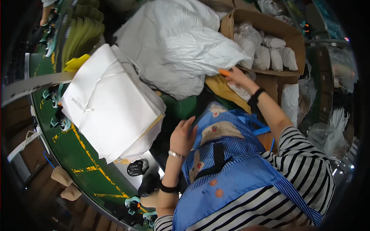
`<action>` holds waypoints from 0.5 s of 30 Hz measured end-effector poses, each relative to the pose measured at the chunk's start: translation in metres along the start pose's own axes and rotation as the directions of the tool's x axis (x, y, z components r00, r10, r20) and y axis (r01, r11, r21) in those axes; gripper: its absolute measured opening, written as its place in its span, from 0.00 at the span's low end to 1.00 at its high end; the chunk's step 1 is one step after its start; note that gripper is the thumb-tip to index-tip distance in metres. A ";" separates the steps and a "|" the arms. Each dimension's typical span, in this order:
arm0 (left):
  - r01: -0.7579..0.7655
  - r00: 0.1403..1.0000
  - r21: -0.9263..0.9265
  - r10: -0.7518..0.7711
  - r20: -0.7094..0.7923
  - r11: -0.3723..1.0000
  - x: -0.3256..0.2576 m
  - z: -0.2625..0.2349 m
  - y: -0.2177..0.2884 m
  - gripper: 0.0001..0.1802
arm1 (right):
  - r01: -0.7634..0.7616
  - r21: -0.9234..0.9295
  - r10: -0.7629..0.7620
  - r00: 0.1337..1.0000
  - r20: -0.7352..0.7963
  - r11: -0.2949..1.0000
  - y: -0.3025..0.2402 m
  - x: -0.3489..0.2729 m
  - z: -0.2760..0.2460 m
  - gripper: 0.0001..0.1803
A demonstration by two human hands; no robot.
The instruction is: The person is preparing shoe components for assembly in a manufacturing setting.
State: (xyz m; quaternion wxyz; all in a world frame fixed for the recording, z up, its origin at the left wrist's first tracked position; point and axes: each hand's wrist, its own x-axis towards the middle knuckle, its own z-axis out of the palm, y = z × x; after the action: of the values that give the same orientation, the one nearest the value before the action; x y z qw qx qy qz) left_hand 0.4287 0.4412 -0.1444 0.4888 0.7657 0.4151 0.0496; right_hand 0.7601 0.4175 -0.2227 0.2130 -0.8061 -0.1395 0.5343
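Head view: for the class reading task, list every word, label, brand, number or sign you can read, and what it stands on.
No text can be read.
White sack, tied white bundle: no lettering visible.
Yellow marks on the green surface: lines, not readable words.
Brown cardboard at the far right: small pale marks, too blurred to read.

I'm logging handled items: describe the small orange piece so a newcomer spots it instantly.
Find the big white sack, top centre. By its lower right edge, the small orange piece juts leftward from the right hand. Its bright orange differs from the white sack and the dull yellow sheet below.
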 end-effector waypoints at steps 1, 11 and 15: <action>-0.051 0.998 -0.017 0.051 0.028 0.999 0.027 0.010 0.006 0.18 | 0.016 0.117 -0.018 1.000 0.012 0.993 0.015 0.037 -0.013 0.33; -0.073 0.952 0.282 -0.017 0.305 0.957 0.264 0.086 -0.021 0.40 | 0.505 0.091 -0.505 0.801 0.323 0.859 -0.222 0.086 0.003 0.28; -0.316 0.916 0.819 -0.071 0.395 0.480 0.283 0.099 -0.069 0.35 | 0.593 0.264 -0.645 0.640 0.418 0.760 -0.232 0.087 -0.019 0.28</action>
State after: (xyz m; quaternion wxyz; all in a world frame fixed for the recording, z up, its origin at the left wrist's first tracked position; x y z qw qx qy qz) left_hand 0.6199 0.5774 -0.3437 0.0992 0.9287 0.2235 -0.2789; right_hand 0.8125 0.6549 -0.1721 0.3818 -0.5362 -0.4279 0.6193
